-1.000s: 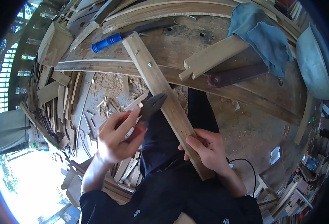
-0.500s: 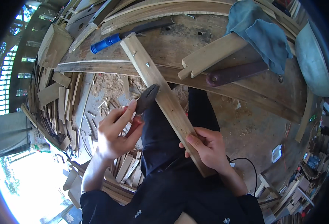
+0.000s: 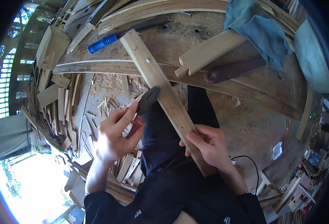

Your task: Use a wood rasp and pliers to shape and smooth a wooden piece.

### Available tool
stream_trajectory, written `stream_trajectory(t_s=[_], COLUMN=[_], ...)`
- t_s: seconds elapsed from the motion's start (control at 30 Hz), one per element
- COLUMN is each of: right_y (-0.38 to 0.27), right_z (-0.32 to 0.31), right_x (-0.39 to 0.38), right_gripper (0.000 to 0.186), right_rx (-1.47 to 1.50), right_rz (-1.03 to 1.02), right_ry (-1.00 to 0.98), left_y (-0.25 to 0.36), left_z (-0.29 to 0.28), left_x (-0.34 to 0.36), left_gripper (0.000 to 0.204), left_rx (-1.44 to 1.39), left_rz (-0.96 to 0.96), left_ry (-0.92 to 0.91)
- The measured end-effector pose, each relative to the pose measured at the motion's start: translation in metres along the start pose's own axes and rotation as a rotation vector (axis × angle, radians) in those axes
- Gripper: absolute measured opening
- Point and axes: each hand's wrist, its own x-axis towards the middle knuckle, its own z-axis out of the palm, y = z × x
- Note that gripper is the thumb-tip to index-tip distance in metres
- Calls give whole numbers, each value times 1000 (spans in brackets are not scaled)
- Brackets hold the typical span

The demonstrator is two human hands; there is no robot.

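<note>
The wooden bar (image 3: 164,93) slants over the person's lap, its near end by the waist and its far end above the bench (image 3: 179,46), past the bench's front edge. The right hand (image 3: 209,145) is closed round the bar's lower part, thumb on top and fingers curling under. The left hand (image 3: 116,134) is wrapped round the red handles of the pliers (image 3: 148,100), with no wide gap between fingers and handles; whether the pliers' jaws are parted cannot be told. Their dark head overlaps the bar's left edge, contact unclear. Beyond the far end lies a blue-handled chisel (image 3: 103,43); a notched board (image 3: 213,50), partly under a blue cloth (image 3: 259,35), takes up the bench to the right. Open floor (image 3: 246,119) gives room right of the legs, while offcuts (image 3: 56,93) crowd the left. Compared with half a second ago, the pliers' head leans further toward the bar and sits slightly lower against it; both grips are unchanged, and the bench things appear shifted a little up and left.
</note>
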Motion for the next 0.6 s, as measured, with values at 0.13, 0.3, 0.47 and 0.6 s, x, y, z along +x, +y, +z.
stream_trajectory(t_s=[0.13,0.3,0.47,0.6], right_y=[-3,1,-3,-1], right_z=[-3,-3,-3,-8], right_x=[6,1,0,4], right_gripper=[23,22,23,24], right_rx=[-13,-93,12,-6], right_rz=[14,1,55,25], right_ry=[13,44,24,50], left_y=[9,3,1,-1], left_z=[-4,6,13,10], left_x=[-11,6,-10,2], left_gripper=[58,57,55,59], left_rx=[-3,103,13,83], left_rz=[19,31,219,1], left_ry=[336,50,439,133])
